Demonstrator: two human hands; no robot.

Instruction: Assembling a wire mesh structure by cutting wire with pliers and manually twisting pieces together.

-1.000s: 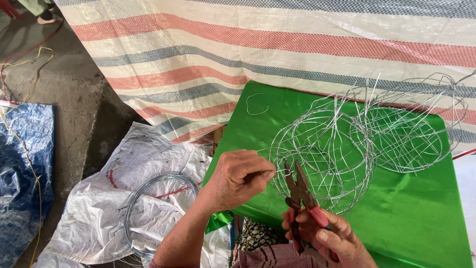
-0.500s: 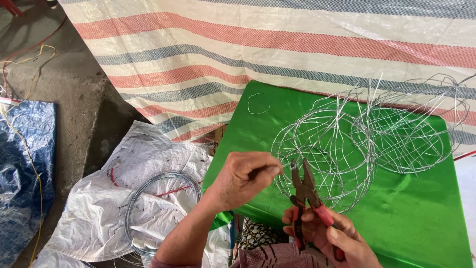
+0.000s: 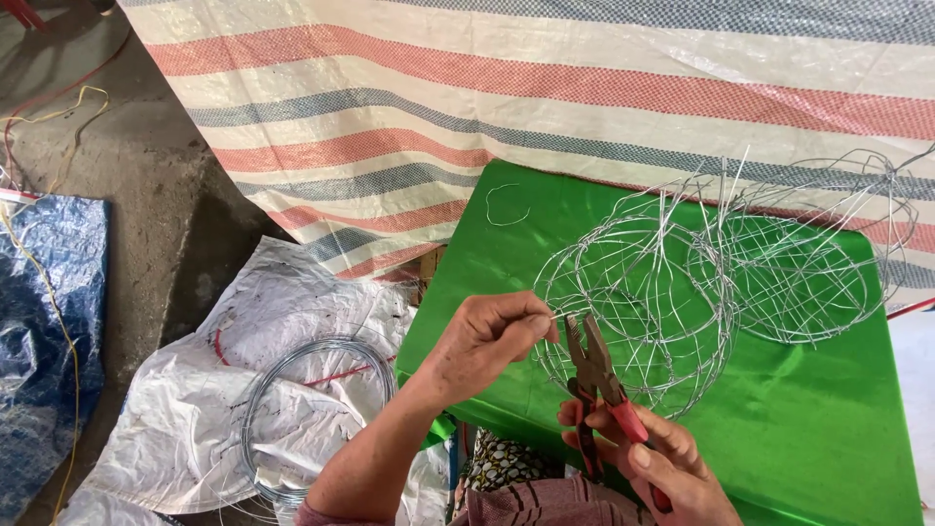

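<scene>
Both hands [image 3: 487,341] nearer wire frame [image 3: 633,302] now.

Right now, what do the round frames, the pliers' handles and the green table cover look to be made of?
Round frames: thin bare metal wire, silvery and shiny, likely galvanised steel. Pliers in the right hand: dark metal jaws, handles sleeved in red plastic or rubber. Green cover: glossy plastic sheet or satin-like cloth; it glares and wrinkles. The left hand pinches a wire.
</scene>
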